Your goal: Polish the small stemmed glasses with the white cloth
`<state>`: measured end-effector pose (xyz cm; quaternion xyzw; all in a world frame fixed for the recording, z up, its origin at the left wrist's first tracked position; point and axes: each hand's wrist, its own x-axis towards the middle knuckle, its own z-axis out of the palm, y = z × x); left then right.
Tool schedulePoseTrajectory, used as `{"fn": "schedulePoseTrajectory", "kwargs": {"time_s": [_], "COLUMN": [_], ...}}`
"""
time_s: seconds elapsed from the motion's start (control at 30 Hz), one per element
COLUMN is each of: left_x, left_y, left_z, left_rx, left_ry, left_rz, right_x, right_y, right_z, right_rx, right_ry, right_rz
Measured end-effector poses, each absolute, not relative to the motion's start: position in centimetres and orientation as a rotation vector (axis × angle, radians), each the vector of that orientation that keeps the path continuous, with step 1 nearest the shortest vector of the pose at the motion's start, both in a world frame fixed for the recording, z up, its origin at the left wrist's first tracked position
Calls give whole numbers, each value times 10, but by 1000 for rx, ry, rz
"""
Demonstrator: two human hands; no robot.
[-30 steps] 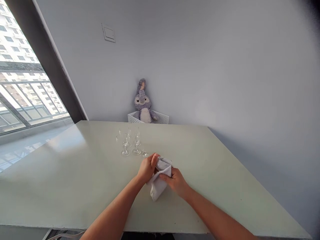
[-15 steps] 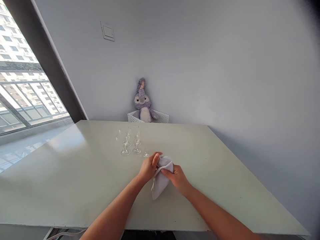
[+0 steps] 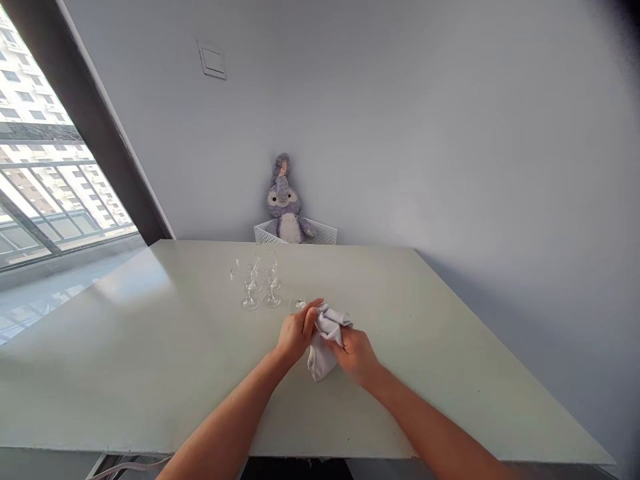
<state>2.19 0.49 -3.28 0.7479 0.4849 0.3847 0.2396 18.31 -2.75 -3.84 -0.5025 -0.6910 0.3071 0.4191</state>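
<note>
My left hand (image 3: 296, 331) is closed around a stemmed glass (image 3: 299, 303). Its clear foot and stem stick out past the fingers, and its bowl is hidden by the hand and cloth. My right hand (image 3: 356, 353) grips a white cloth (image 3: 324, 357), bunched at the glass's bowl end with a fold hanging below. To the left, several clear stemmed glasses (image 3: 272, 298) stand upright in a tight group on the pale table (image 3: 150, 367).
Behind the table's far edge, a purple plush toy (image 3: 289, 227) sits in a white perforated basket (image 3: 325, 232) against the wall. A window with a railing (image 3: 65, 193) is at the left. A cable (image 3: 133, 467) runs below the table's near edge.
My right hand has pushed the cloth round and up, so it is more bunched and its hanging fold is shorter. The glass's foot has turned and shows more beyond my left hand.
</note>
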Motion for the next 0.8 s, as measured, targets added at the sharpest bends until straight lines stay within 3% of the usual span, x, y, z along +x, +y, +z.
{"fn": "schedulePoseTrajectory", "kwargs": {"time_s": [0.17,0.3,0.4,0.63,0.8], "left_x": [21,20,19,18,22], "left_y": [4,6,7,11,8], "left_z": [-26,-27,-34,-38,-36], "left_rx": [2669,2914,2950,2642,2549], "left_ry": [1366,1292,1267,1562,1597], "left_rz": [1255,1013,800,746,896], "right_x": [204,217,232,281,238], "right_y": [-13,-13,-16,-43,-57], "right_z": [-18,-7,-5,29,39], "right_rx": [-1228,-1072,-1086,-1492,-1291], "right_ry": [-1346,-1416,-1638,-1966,-2275], "right_rz": [1232,1558,1530,740,-140]}}
